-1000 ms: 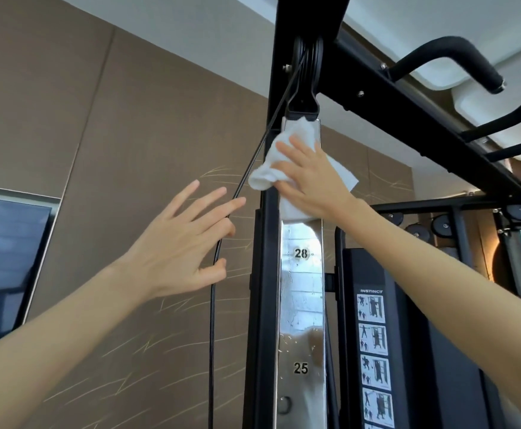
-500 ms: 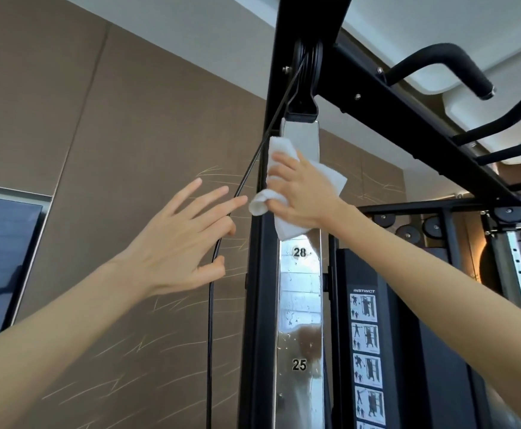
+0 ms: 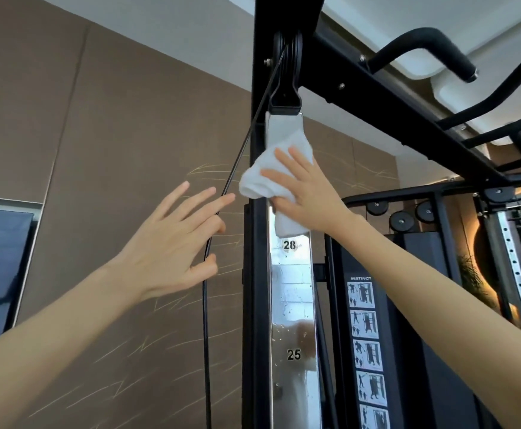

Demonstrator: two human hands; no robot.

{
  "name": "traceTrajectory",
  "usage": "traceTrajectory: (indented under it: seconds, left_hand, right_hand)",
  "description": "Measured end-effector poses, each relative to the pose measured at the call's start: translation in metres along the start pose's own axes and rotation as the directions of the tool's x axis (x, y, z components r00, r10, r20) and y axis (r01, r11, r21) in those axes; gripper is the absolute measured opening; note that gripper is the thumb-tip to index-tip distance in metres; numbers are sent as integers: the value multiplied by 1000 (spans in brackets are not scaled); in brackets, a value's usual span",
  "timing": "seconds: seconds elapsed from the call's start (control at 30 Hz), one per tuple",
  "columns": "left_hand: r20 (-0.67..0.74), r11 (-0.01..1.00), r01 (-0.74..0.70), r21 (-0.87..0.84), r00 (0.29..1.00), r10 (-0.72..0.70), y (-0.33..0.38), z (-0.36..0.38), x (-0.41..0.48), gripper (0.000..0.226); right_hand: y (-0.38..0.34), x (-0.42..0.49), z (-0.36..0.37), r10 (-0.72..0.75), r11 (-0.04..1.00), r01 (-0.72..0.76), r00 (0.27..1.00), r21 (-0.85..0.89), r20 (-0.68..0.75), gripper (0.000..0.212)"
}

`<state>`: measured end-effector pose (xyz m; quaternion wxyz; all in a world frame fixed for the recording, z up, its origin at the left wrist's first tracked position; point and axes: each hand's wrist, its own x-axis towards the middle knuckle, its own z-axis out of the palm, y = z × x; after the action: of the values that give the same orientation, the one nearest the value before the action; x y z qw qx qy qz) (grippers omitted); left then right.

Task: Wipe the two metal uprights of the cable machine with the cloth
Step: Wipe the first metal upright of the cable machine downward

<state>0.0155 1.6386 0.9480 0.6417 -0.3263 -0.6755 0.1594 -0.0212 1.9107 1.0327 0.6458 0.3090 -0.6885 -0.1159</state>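
I'm on one upright (image 3: 293,305), near its top: right hand (image 3: 308,196) presses the cloth (image 3: 259,178) flat against it, left hand (image 3: 172,246) spread, empty. Next, I'd drag downward.

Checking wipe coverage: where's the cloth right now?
Head view, centre: the cloth is pressed by the right hand against the shiny upright, just above the 28 mark.

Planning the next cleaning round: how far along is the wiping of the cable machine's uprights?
Early. In hand: the right hand presses the cloth on the chrome upright above the 28 mark, near its top. Nothing looks finished: droplets speckle the chrome from 28 down to 25, so that stretch is left, as is the second upright. The left hand hovers open beside the cable.
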Motion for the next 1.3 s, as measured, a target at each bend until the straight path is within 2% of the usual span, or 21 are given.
traceTrajectory:
  seconds: [0.1,0.27,0.37,0.47,0.53,0.73,0.87,0.93,1.17,1.3]
  left_hand:
    - [-4,1000,13,5,1000,-13,2,0,-1,34]
    - [39,998,45,36,998,-46,5,-4,-1,34]
    - [69,996,63,58,995,-67,9,-5,-1,35]
    - [91,994,72,86,993,-79,12,-5,0,34]
    - [107,991,65,118,991,-78,15,-6,1,33]
    - [134,973,97,211,983,-127,26,-19,4,32]
    - [156,955,126,268,973,-172,38,-26,9,34]
    - [171,946,119,303,969,-177,45,-28,11,35]
    - [201,916,126,380,956,-214,51,-39,13,37]
    - [198,903,146,405,950,-243,55,-42,14,37]
  right_hand:
    - [12,23,-10,138,984,-140,990,109,25,47]
    - [16,46,-5,341,906,-307,937,290,-73,45]
    - [4,15,7,293,907,-235,948,349,-125,47]
    - [5,-3,10,216,934,-178,972,309,-95,56]
    - [19,12,4,211,919,-170,974,355,-80,49]
    - [36,56,-3,359,745,-191,922,639,-142,44]
    - [8,-1,15,292,659,-111,949,744,-118,45]
    - [13,-5,18,255,653,-74,958,754,-127,44]
    - [32,45,-1,305,644,-133,948,753,-93,44]
    - [12,3,13,192,747,-49,971,663,-144,46]
